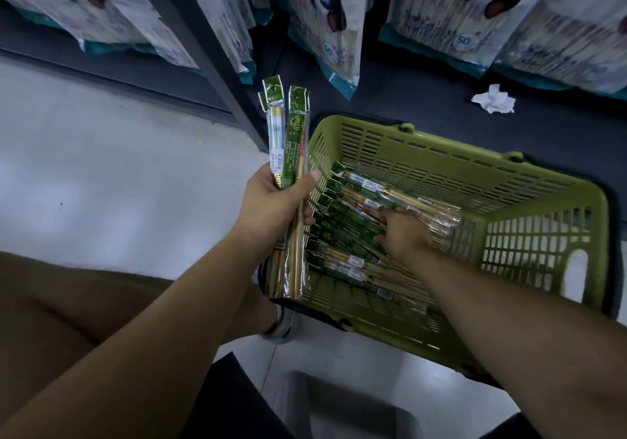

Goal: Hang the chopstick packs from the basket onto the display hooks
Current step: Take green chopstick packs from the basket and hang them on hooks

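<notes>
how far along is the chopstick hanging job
Done: no pack shows hung anywhere in this view. In hand: the left hand grips a few collected packs, and the right hand reaches into the green basket. Left: the many basket packs, plus all the hanging.

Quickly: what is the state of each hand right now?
Left hand: holds a bunch of chopstick packs.
Right hand: down on the packs in the basket; grip cannot be told.

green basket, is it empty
No, many chopstick packs lie in the green basket, and the right hand reaches among them.
</notes>
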### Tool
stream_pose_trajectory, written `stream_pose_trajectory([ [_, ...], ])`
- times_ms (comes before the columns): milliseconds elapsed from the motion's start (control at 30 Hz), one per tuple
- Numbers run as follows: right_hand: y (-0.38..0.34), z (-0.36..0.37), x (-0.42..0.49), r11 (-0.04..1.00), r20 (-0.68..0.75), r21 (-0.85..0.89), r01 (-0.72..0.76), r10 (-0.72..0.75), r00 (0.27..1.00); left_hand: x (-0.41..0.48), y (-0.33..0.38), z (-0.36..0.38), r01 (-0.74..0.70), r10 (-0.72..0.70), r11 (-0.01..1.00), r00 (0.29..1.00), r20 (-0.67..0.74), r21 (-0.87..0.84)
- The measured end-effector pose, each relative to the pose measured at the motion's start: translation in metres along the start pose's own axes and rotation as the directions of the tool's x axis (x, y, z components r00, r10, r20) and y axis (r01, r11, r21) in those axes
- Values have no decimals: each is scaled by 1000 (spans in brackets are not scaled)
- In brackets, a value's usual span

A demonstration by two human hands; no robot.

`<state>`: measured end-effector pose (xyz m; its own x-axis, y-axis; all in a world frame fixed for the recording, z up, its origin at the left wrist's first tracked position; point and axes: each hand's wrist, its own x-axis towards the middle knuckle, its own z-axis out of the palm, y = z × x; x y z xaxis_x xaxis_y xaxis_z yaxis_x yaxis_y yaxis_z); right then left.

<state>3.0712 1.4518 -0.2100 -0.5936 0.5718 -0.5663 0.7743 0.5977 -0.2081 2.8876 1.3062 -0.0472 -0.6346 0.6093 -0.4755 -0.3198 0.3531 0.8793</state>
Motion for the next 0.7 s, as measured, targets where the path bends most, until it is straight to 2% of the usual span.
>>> stream_pose_trajectory([
  [233,7,-6,-5,998,48,8,58,-58,997,3,-3,-1,14,-14,1000,1000,-6,-6],
  [367,10,-9,-9,996,-23,65,64,-62,998,4,-5,0,17,-17,1000,1000,-20,-1],
  [500,13,-18,-13,997,-18,75,34,-32,999,4,-7,0,8,-8,1000,1000,-7,-5],
  [633,15,-37,-18,984,-30,179,2,4,1000,4,-8,1,12,-12,1000,1000,-13,-5],
  [700,12,-54,-25,949,-62,315,0,20,998,4,-7,3,26,-26,999,1000,-8,-23],
])
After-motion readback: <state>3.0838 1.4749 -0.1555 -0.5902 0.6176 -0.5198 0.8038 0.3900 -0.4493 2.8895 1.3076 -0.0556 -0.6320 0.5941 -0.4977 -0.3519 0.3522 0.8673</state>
